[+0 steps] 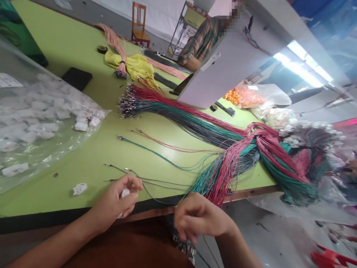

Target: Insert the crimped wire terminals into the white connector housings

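My left hand (117, 201) is closed around a small white plastic connector housing (125, 192) near the table's front edge; most of the housing is hidden by the fingers. My right hand (200, 216) hangs just off that edge with its fingers curled, and whatever they may hold is hidden. Several loose dark wires (164, 184) with metal terminals lie on the table by my left fingertips. Beyond them are a green wire (147, 150) and thin red wires (161, 143). Another white connector housing (80, 189) lies left of my left hand.
A clear bag (55, 149) of white housings covers the table's left side. A long bundle of red, green and black wires (189, 121) stretches across to a tied heap (292, 163) at right. Behind stand a grey panel (223, 70) and a person (200, 41) in a checked shirt.
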Demonstrator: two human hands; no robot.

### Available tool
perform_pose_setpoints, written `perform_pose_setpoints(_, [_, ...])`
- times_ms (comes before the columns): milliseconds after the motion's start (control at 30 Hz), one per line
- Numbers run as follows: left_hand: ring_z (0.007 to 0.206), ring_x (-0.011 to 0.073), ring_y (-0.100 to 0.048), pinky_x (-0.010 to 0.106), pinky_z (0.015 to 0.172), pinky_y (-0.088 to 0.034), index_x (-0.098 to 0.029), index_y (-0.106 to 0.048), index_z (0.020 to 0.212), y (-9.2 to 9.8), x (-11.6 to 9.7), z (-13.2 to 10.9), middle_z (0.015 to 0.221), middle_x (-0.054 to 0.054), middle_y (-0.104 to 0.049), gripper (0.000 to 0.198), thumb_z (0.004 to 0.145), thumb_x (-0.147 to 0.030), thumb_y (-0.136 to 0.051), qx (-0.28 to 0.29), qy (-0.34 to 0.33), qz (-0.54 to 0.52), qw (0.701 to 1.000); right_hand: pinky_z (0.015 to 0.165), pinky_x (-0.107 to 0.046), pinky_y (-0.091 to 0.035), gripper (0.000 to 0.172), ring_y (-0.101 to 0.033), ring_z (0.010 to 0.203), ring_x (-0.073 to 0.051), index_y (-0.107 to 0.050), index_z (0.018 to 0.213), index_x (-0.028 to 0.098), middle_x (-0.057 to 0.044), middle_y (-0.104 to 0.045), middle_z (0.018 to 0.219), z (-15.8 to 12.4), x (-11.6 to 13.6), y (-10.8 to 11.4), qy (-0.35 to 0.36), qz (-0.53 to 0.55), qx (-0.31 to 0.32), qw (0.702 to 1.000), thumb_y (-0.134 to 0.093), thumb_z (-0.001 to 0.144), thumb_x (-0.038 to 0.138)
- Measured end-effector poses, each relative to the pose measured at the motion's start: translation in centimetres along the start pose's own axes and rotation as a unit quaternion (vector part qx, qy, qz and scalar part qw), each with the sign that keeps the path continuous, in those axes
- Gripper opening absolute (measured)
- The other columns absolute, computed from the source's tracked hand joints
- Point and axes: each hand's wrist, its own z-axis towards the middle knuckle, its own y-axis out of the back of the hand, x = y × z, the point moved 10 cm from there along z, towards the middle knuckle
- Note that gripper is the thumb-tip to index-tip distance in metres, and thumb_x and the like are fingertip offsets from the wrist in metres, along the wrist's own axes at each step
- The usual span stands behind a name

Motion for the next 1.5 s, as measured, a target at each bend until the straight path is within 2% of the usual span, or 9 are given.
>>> perform_pose_setpoints(133, [0.041, 0.0036, -0.036, 0.018, 0.038, -0.03, -0.022, -0.046, 0.085, -1.1, 1.2, -0.4, 0.077, -0.003, -0.054, 0.007, 0.085, -0.027, -0.049, 0.063, 0.013, 0.11, 0.992, 0.052, -0.019, -0.04, 0.012, -0.052, 0.054, -0.009, -0.062, 0.073, 0.017, 0.0, -0.06, 0.065, 2.2, 0.8, -1.3, 0.017, -0.191, -0.06, 0.98, -0.053, 0.081, 0.016])
perform_pose_setpoints(300, [0.052, 0.011, -0.041, 0.021, 0.048, -0.036, -0.023, -0.047, 0.086, -2.7, 1.5, -1.5, 0.063, -0.005, -0.047, 0.009, 0.088, -0.031, -0.044, 0.141, 0.009, 0.27, 0.952, 0.061, -0.025, -0.041, 0.014, -0.049, 0.065, -0.015, -0.052, 0.066, 0.018, -0.002, -0.053, 0.069, 5.4, 0.2, -3.9, 0.042, -0.397, -0.121, 0.909, -0.054, 0.072, 0.006])
perform_pose_setpoints(500, [0.071, 0.0162, -0.049, 0.026, 0.068, -0.042, -0.023, -0.054, 0.091, -3.4, 0.0, -1.7, 0.082, 0.001, -0.057, 0.013, 0.086, -0.019, -0.042, 0.161, -0.057, 0.329, 0.929, 0.052, -0.02, -0.036, 0.016, -0.045, 0.054, -0.009, -0.05, 0.069, 0.018, 0.003, -0.052, 0.062, 4.2, 0.6, -0.1, 0.005, -0.164, -0.187, 0.969, -0.046, 0.074, 0.003])
perform_pose_setpoints(600, [0.081, 0.0198, -0.054, 0.03, 0.078, -0.044, -0.024, -0.059, 0.1, -3.3, 0.2, -1.5, 0.092, 0.004, -0.063, 0.02, 0.089, -0.025, -0.042, 0.149, -0.068, 0.337, 0.927, 0.05, -0.018, -0.038, 0.01, -0.048, 0.052, -0.008, -0.052, 0.075, 0.017, 0.003, -0.055, 0.06, 4.2, 1.5, 0.1, -0.017, -0.014, -0.14, 0.99, -0.049, 0.081, 0.011])
perform_pose_setpoints(700, [0.091, 0.0231, -0.058, 0.034, 0.089, -0.042, -0.025, -0.065, 0.104, -3.3, 0.3, -1.3, 0.099, 0.006, -0.066, 0.024, 0.089, -0.028, -0.047, 0.144, -0.084, 0.327, 0.93, 0.053, -0.019, -0.042, 0.004, -0.054, 0.057, -0.008, -0.057, 0.08, 0.017, 0.002, -0.06, 0.066, 5.1, 3.2, -1.2, 0.011, -0.022, -0.081, 0.996, -0.055, 0.082, 0.014])
perform_pose_setpoints(967, [0.065, 0.0163, -0.057, 0.025, 0.06, -0.046, -0.023, -0.066, 0.094, -1.3, -0.2, -0.2, 0.072, 0.0, -0.063, 0.019, 0.081, -0.037, -0.062, 0.027, -0.027, 0.219, 0.975, 0.063, -0.019, -0.046, 0.014, -0.058, 0.069, -0.009, -0.066, 0.087, 0.019, 0.0, -0.065, 0.08, 6.1, 6.3, -1.9, 0.092, -0.053, -0.085, 0.991, -0.055, 0.082, 0.011])
perform_pose_setpoints(1100, [0.034, 0.0072, -0.033, 0.02, 0.037, -0.03, -0.019, -0.06, 0.103, -0.7, 1.2, 0.0, 0.047, -0.009, -0.042, 0.035, 0.083, -0.047, -0.056, 0.022, 0.042, 0.151, 0.987, 0.057, -0.02, -0.041, 0.013, -0.052, 0.062, -0.009, -0.063, 0.074, 0.017, 0.002, -0.057, 0.068, 6.3, 4.3, 0.3, 0.057, -0.106, -0.196, 0.973, -0.054, 0.078, 0.008])
perform_pose_setpoints(1333, [0.037, 0.0044, -0.033, 0.014, 0.028, -0.026, -0.02, -0.052, 0.096, 0.4, 1.4, 0.5, 0.059, -0.008, -0.044, 0.034, 0.081, -0.05, -0.059, -0.025, 0.079, -0.029, 0.996, 0.056, -0.022, -0.039, 0.012, -0.048, 0.059, -0.009, -0.061, 0.072, 0.018, 0.001, -0.054, 0.067, 4.9, 2.9, 1.3, 0.065, -0.132, -0.253, 0.956, -0.054, 0.08, 0.011])
perform_pose_setpoints(1500, [0.044, 0.0048, -0.036, 0.012, 0.03, -0.03, -0.017, -0.053, 0.102, -0.1, 1.1, 0.4, 0.068, -0.004, -0.052, 0.036, 0.08, -0.045, -0.063, -0.015, 0.08, -0.058, 0.995, 0.058, -0.022, -0.041, 0.013, -0.052, 0.063, -0.01, -0.062, 0.074, 0.017, 0.0, -0.055, 0.069, 4.6, 3.6, 0.4, 0.092, -0.139, -0.223, 0.96, -0.053, 0.081, 0.011])
